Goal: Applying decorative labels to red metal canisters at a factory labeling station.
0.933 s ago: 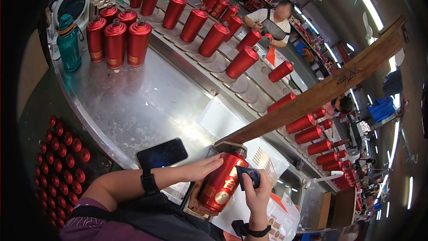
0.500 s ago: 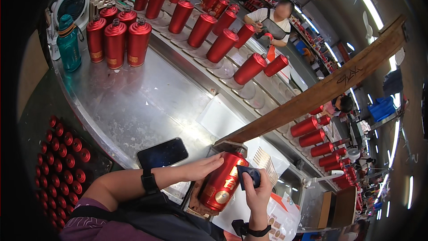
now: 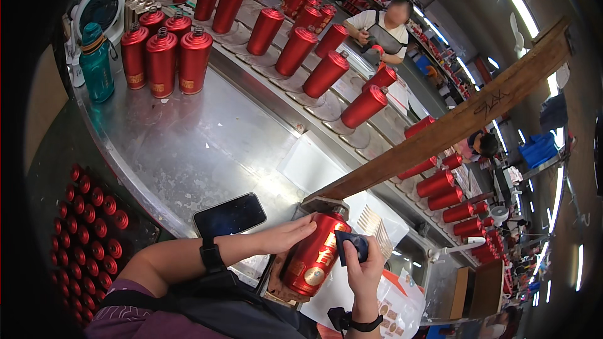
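Observation:
A glossy red bottle (image 3: 306,257) with gold lettering and a round gold emblem lies tilted in a wooden cradle (image 3: 276,281) in front of me. My left hand (image 3: 290,236) rests flat along the bottle's left side, fingers straight and together. Between the thumb and fingers of my right hand (image 3: 364,270) is a dark blue flat scraper-like pad (image 3: 355,246). Its edge meets the bottle's right side beside the lettering. Part of the bottle's far surface is hidden by the pad. A black phone (image 3: 230,215) lies on the metal table just left of the bottle.
Red bottles (image 3: 364,107) ride a conveyor (image 3: 323,97) beyond the table. Several more bottles (image 3: 161,66) stand by a teal water bottle (image 3: 96,66). A wooden beam (image 3: 440,132) slants overhead from the cradle. Crated bottles (image 3: 88,232) sit at lower left. A co-worker (image 3: 388,28) stands across the conveyor.
The bottles on the conveyor have shifted toward the lower right. My hands, the pad and the bottle in the cradle are nearly in the same place.

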A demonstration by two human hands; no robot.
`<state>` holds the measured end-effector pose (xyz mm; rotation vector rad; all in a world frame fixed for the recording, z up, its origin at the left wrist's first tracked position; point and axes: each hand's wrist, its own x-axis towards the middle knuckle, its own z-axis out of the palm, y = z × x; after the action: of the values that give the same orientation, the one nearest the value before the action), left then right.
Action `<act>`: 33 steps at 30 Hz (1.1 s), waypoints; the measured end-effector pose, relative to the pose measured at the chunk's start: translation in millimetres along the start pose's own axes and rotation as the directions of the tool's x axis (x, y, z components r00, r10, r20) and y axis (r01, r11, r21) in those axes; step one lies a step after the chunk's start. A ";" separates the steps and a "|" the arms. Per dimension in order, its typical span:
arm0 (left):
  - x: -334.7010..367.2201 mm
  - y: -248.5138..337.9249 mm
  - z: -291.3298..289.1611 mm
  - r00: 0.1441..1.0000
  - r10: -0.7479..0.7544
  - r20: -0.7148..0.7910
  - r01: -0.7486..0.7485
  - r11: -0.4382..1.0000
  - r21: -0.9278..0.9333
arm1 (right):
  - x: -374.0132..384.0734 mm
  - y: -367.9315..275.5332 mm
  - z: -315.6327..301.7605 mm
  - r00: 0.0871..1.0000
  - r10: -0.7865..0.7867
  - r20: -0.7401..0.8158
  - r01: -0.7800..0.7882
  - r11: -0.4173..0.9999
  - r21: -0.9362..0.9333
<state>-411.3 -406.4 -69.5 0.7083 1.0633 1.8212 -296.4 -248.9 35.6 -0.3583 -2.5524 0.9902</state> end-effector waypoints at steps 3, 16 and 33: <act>0.2 -2.4 -2.2 1.000 0.023 0.009 -0.023 1.000 0.001 | 0.1 0.8 0.9 1.000 -0.001 -0.016 0.000 1.000 -0.009; -2.1 3.0 -1.7 1.000 0.012 0.008 -0.012 1.000 0.012 | 0.3 3.6 3.0 0.999 0.003 -0.032 -0.002 1.000 0.017; -17.2 16.1 -0.9 0.914 0.404 0.036 -0.299 0.610 0.734 | -1.4 7.8 11.1 0.998 0.046 -0.041 -0.044 0.998 0.054</act>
<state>-410.9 -426.0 -56.4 1.3687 1.9024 1.7428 -299.2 -250.4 22.4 -0.4196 -2.4853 1.0530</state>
